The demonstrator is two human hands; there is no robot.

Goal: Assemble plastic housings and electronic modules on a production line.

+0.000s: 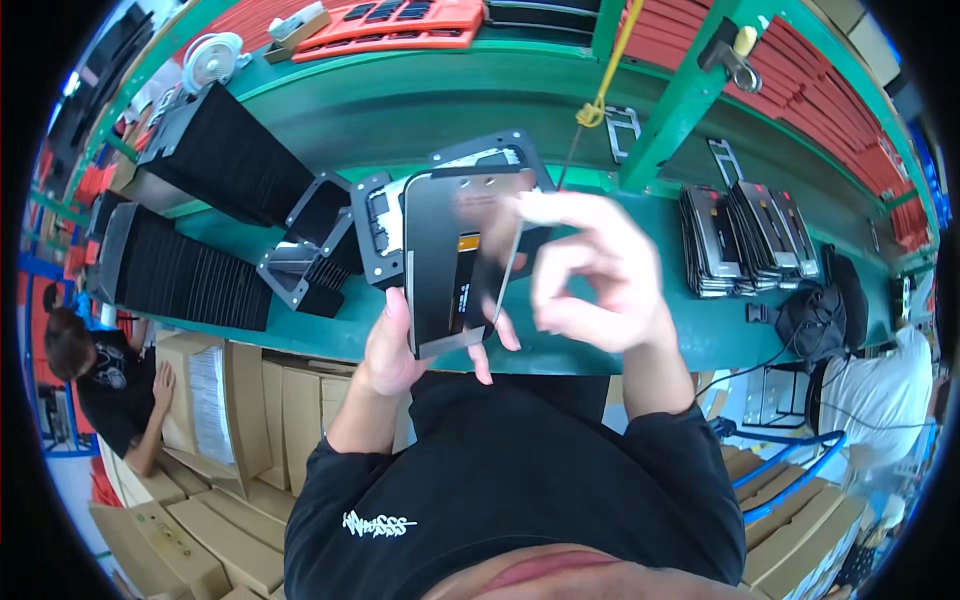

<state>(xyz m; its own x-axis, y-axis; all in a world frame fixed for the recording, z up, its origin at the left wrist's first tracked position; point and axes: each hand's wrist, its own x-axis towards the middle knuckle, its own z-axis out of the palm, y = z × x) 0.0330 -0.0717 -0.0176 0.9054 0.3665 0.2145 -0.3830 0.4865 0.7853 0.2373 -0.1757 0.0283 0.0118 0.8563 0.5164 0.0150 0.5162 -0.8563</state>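
My left hand point(392, 345) grips a dark, glossy phone screen point(435, 265) from below, its fingers showing past the lower right edge. The panel is tilted upright, with a small orange patch and tiny white marks on its face. My right hand point(600, 270) is at its upper right; the foremost fingertips overlap the panel's edge, while the thumb and other fingers curl inward. Motion blurs this hand, so whether it pinches anything is not clear. Behind the panel sit grey metal frame fixtures point(378, 228) with pale parts in them, over the green bench point(640, 330).
Tall stacks of black trays point(225, 165) stand at left. On the right lie piles of dark phone panels point(712, 240) and a black bag point(815, 320). A yellow cord point(605, 85) hangs by a green post point(680, 110). Cardboard boxes point(215, 530) and a co-worker point(105, 370) are lower left.
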